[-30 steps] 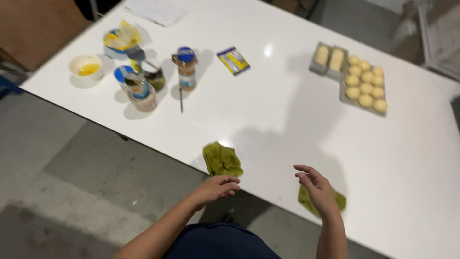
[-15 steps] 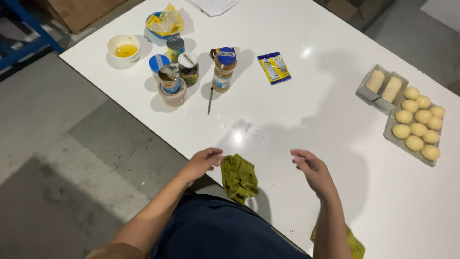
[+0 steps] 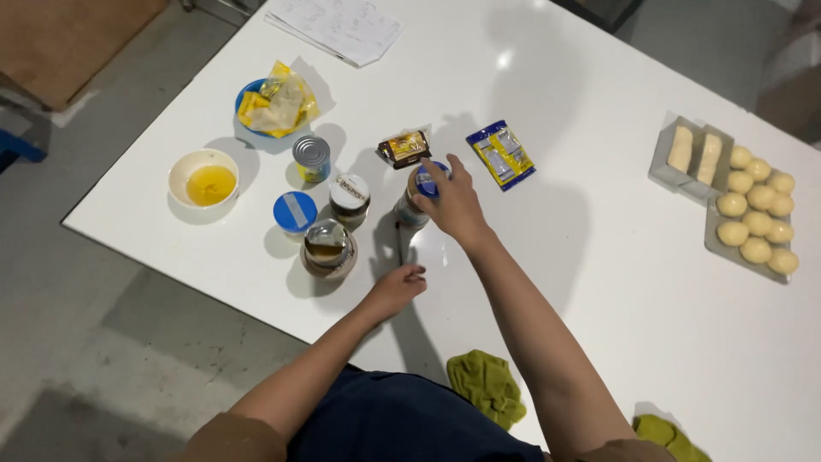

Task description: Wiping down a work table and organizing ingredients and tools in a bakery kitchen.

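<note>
White tabletop (image 3: 599, 282) fills most of the frame, and near its centre a jar with a blue lid (image 3: 417, 195) is gripped from above by the right hand (image 3: 451, 204), the fingers curled closely over the lid so that the jar is kept upright and steady. The left hand (image 3: 398, 289) is rested lower down, just below centre, its fingers loosely bent and laid on the lower end of a thin dark utensil (image 3: 398, 242) that lies flat beside the jar; whether the utensil is actually pinched cannot be told. Left of the jar, several tins (image 3: 328, 247) are grouped close together, probably for easy reach, with a bowl of yellow liquid (image 3: 203, 178) at the far left. A tray of pale dough balls (image 3: 753, 224) is set well apart at the right edge. Green cloths (image 3: 487, 385) are left at the bottom edge.
</note>
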